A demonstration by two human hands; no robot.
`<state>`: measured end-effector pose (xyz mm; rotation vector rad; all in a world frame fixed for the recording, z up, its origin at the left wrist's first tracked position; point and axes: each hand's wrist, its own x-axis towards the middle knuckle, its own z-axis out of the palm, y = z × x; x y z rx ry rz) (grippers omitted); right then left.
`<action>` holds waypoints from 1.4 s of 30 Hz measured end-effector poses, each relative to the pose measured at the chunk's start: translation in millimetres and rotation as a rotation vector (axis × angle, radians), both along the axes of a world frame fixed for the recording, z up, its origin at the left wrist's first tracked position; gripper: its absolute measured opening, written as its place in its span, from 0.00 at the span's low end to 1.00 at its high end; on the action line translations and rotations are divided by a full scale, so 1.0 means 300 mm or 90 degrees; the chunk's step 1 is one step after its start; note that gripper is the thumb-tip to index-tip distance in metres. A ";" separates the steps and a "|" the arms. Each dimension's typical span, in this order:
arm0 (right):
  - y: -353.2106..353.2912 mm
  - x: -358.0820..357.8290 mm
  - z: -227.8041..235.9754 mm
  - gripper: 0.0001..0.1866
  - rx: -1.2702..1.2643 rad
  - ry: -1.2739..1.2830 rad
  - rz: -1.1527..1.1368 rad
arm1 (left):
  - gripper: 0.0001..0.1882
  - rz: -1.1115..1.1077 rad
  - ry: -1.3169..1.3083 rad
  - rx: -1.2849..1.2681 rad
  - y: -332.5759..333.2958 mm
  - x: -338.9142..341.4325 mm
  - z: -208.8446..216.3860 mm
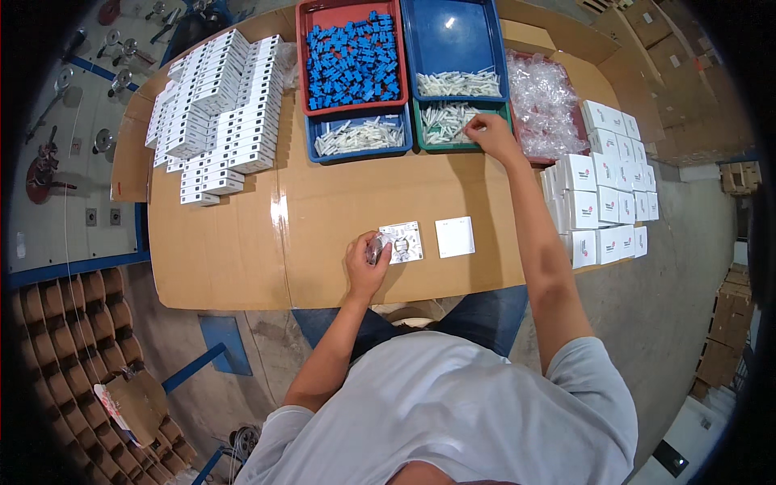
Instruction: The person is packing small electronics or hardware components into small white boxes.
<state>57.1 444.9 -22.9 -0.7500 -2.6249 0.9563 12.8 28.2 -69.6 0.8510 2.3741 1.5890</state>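
Note:
My left hand [366, 268] is closed around a crumpled clear plastic bag [376, 247] near the table's front edge; whatever the bag holds is hard to see. Just right of that hand lies a printed leaflet [406, 242], partly covered by it, and beyond that a plain white square [455, 237], a card or flat box. My right hand [493, 136] is stretched out to the green tray [446, 148] of small white plastic pieces [446, 123]. Its fingertips are pinched together over the tray's right side, and anything between them is too small to make out.
Stacked white boxes [218, 113] rise at the left, and more white boxes [602, 194] at the right. A red tray of blue parts [353, 65], blue trays with white pieces [360, 137] and a heap of clear plastic bags [546, 105] line the back of the cardboard-covered table [218, 250].

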 end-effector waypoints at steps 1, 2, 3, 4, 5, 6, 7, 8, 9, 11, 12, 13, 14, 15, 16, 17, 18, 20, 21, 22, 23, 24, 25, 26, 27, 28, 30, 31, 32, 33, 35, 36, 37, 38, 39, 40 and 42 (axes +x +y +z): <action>-0.015 0.008 0.011 0.07 -0.188 0.043 -0.049 | 0.16 0.001 -0.008 -0.003 -0.003 -0.001 0.001; -0.032 0.022 0.021 0.08 -0.375 0.087 -0.097 | 0.16 0.000 -0.015 -0.007 -0.004 -0.002 0.002; -0.052 0.042 0.031 0.08 -0.374 0.088 -0.098 | 0.16 -0.001 -0.014 -0.005 -0.004 -0.003 0.002; -0.106 0.046 0.080 0.10 -0.524 0.166 -0.145 | 0.17 -0.001 -0.009 -0.005 -0.009 -0.008 -0.003; -0.152 0.058 0.125 0.12 -0.672 0.246 -0.195 | 0.17 -0.004 -0.005 -0.002 -0.008 -0.011 -0.009; -0.181 0.075 0.150 0.12 -0.668 0.249 -0.196 | 0.17 -0.007 -0.003 0.002 -0.009 -0.011 -0.018; -0.205 0.094 0.173 0.14 -0.745 0.296 -0.176 | 0.16 -0.020 -0.047 0.007 -0.012 -0.011 -0.032; -0.245 0.105 0.206 0.16 -0.825 0.340 -0.152 | 0.15 -0.030 -0.090 0.009 -0.015 -0.013 -0.031; -0.284 0.120 0.246 0.13 -0.853 0.351 -0.134 | 0.15 -0.032 -0.089 0.012 -0.015 -0.016 -0.031; -0.370 0.150 0.338 0.12 -0.860 0.394 -0.134 | 0.13 -0.043 -0.262 0.125 -0.010 -0.018 -0.005; -0.409 0.159 0.380 0.11 -0.872 0.434 -0.130 | 0.13 -0.046 -0.261 0.128 -0.010 -0.030 0.001; -0.441 0.169 0.409 0.09 -0.883 0.455 -0.123 | 0.13 -0.035 -0.279 0.161 -0.011 -0.046 0.007; -0.451 0.181 0.412 0.09 -0.882 0.455 -0.127 | 0.13 -0.023 -0.297 0.194 -0.013 -0.065 0.013; -0.457 0.192 0.412 0.09 -0.897 0.466 -0.106 | 0.15 -0.034 -0.339 0.200 -0.021 -0.084 0.020; -0.466 0.204 0.420 0.09 -0.909 0.477 -0.082 | 0.15 -0.035 -0.338 0.202 -0.020 -0.096 0.050; -0.471 0.216 0.431 0.09 -0.907 0.480 -0.082 | 0.14 -0.048 -0.380 0.202 -0.013 -0.110 0.084; -0.476 0.227 0.442 0.09 -0.900 0.483 -0.085 | 0.14 -0.060 -0.422 0.200 -0.007 -0.117 0.119; -0.486 0.236 0.460 0.09 -0.894 0.487 -0.086 | 0.15 -0.065 -0.451 0.207 0.004 -0.123 0.192; -0.490 0.240 0.466 0.09 -0.880 0.476 -0.102 | 0.16 -0.071 -0.482 0.213 0.008 -0.123 0.223; -0.491 0.241 0.470 0.09 -0.866 0.466 -0.117 | 0.16 -0.072 -0.480 0.214 0.013 -0.123 0.250; -0.492 0.243 0.473 0.09 -0.865 0.466 -0.116 | 0.17 -0.086 -0.485 0.199 0.016 -0.123 0.274; -0.495 0.245 0.473 0.09 -0.867 0.467 -0.113 | 0.18 -0.099 -0.489 0.184 0.018 -0.119 0.293; -0.498 0.246 0.475 0.09 -0.869 0.467 -0.110 | 0.18 -0.099 -0.488 0.185 0.020 -0.114 0.308; -0.501 0.247 0.478 0.09 -0.869 0.468 -0.109 | 0.19 -0.100 -0.501 0.208 0.023 -0.107 0.319; -0.505 0.250 0.481 0.09 -0.869 0.466 -0.107 | 0.20 -0.101 -0.515 0.231 0.024 -0.100 0.331; -0.508 0.251 0.484 0.08 -0.869 0.465 -0.106 | 0.20 -0.101 -0.514 0.231 0.024 -0.097 0.343; -0.513 0.257 0.488 0.08 -0.869 0.464 -0.099 | 0.21 -0.151 -0.555 0.245 0.020 -0.090 0.368; -0.516 0.258 0.491 0.09 -0.868 0.461 -0.092 | 0.21 -0.149 -0.555 0.246 0.018 -0.086 0.379; -0.522 0.258 0.497 0.09 -0.870 0.460 -0.090 | 0.21 -0.157 -0.560 0.235 0.015 -0.080 0.390; -0.532 0.257 0.506 0.09 -0.865 0.452 -0.092 | 0.21 -0.164 -0.565 0.224 0.010 -0.076 0.400; -0.556 0.255 0.522 0.09 -0.866 0.435 -0.089 | 0.22 -0.177 -0.569 0.222 -0.002 -0.073 0.414; -0.570 0.253 0.527 0.09 -0.836 0.429 -0.092 | 0.22 -0.194 -0.572 0.218 -0.007 -0.074 0.421; -0.588 0.252 0.534 0.09 -0.808 0.419 -0.093 | 0.22 -0.181 -0.574 0.221 -0.009 -0.071 0.429; -0.608 0.255 0.541 0.09 -0.817 0.407 -0.088 | 0.24 -0.203 -0.636 0.260 -0.009 -0.064 0.438; -0.626 0.261 0.549 0.08 -0.778 0.403 -0.086 | 0.25 -0.225 -0.697 0.301 -0.010 -0.054 0.450; -0.640 0.264 0.559 0.08 -0.738 0.403 -0.084 | 0.25 -0.210 -0.697 0.302 -0.005 -0.046 0.469; -0.667 0.266 0.581 0.08 -0.718 0.366 -0.077 | 0.27 -0.279 -0.839 0.403 0.010 -0.024 0.521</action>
